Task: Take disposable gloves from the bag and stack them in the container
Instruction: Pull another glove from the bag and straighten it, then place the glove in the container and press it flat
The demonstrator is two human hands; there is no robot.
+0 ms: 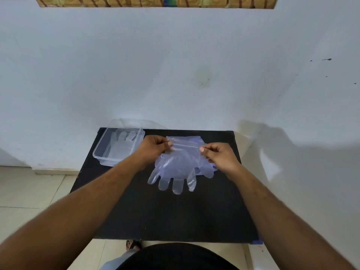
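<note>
Above the black table (pixel 136 211), the left hand (pixel 153 146) and right hand (pixel 218 154) each pinched a glove's (pixel 175 168) cuff; a container (pixel 118 147) beside them held gloves (pixel 122 141)

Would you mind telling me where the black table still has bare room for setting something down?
The black table is bare across its near half, below the glove, and along its right edge. The far left corner is crowded by the container, the far middle by both hands and the bag.
</note>
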